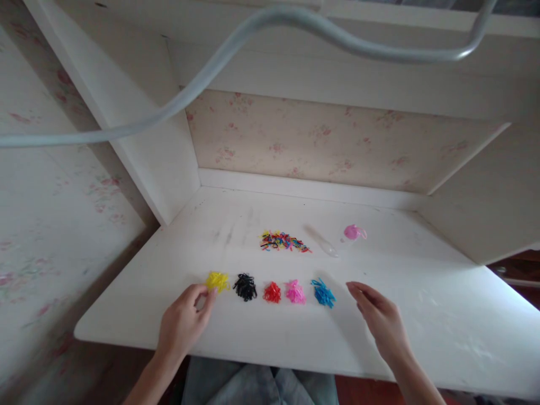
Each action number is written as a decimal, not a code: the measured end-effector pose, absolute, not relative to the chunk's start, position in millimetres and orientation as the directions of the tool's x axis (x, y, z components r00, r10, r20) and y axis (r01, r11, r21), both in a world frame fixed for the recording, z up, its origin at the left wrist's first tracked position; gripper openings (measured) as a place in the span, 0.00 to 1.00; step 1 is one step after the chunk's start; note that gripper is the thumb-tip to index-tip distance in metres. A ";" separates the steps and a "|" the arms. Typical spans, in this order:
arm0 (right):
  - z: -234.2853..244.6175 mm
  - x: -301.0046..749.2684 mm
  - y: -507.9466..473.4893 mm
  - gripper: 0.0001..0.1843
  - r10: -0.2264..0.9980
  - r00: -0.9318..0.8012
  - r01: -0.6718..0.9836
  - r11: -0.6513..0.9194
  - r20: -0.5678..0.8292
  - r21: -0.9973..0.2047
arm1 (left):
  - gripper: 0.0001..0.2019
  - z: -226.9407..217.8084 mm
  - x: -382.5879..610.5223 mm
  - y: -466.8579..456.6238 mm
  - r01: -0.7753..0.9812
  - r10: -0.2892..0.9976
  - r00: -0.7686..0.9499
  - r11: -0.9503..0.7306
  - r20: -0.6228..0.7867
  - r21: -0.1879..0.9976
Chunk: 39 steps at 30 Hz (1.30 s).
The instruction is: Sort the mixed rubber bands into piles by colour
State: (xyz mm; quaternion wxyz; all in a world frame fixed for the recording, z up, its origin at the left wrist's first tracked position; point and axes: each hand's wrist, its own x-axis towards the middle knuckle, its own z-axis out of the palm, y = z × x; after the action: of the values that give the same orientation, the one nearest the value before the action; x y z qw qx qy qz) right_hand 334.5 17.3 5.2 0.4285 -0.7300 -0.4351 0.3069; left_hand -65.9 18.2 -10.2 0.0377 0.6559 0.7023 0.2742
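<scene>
My left hand (183, 318) is at the near left edge of a pile of small yellow rubber bands (217, 280). Its thumb and forefinger are pinched against the pile; whatever lies between the tips is hidden. To the right, in a row, lie piles of black (245, 287), red (272, 292), pink (295, 292) and blue rubber bands (323, 293). Over the white desktop, right of the blue pile, hovers my right hand (382, 320). Its fingers are pressed together, and I cannot make out anything in them. Behind the row is a mixed-colour heap of bands (283, 241).
A clear, slender plastic piece (327, 244) lies right of the mixed heap. Farther right is a small pink object with a loop (353, 232). The white desk (261, 337) has side panels and an overhead shelf. A pale curved tube (287, 16) crosses the top of the view.
</scene>
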 end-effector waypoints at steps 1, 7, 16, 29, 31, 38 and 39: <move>-4.8 348.0 6.5 0.26 0.849 0.520 0.336 -0.307 -0.097 -0.890 | 0.13 -9.6 -62.6 18.4 0.923 0.943 -0.121 -0.008 0.310 0.386; -28.3 369.8 -24.7 0.27 0.746 0.666 0.412 -0.395 -0.025 -0.821 | 0.15 -5.8 -39.1 23.1 0.987 0.955 -0.053 0.005 0.290 0.162; -16.1 363.4 -17.4 0.26 0.776 0.627 0.409 -0.411 -0.077 -0.814 | 0.14 3.8 -25.0 29.9 0.992 0.956 -0.128 0.123 0.266 0.033; -25.2 366.4 -20.0 0.24 0.807 0.586 0.405 -0.367 -0.070 -0.838 | 0.08 24.7 -0.9 72.0 0.949 0.967 0.019 -0.098 0.255 0.301; -25.8 366.8 -19.2 0.25 0.820 0.569 0.412 -0.353 -0.066 -0.840 | 0.08 28.0 7.5 96.3 0.939 0.972 0.105 -0.166 0.209 0.302; -28.5 369.6 -16.0 0.24 0.862 0.506 0.463 -0.290 -0.018 -0.837 | 0.13 15.6 29.1 176.2 0.947 0.976 0.184 -0.207 0.114 0.246; -27.6 369.7 -15.8 0.24 0.865 0.502 0.467 -0.287 -0.017 -0.836 | 0.13 13.7 30.7 182.6 0.946 0.975 0.194 -0.216 0.110 0.242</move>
State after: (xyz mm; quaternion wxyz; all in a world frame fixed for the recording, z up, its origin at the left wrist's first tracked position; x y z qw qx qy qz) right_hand 369.7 -15.8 -27.6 0.4083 -0.7643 -0.4356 0.2438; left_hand 30.7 182.6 13.7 0.0603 0.7704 0.6232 0.1200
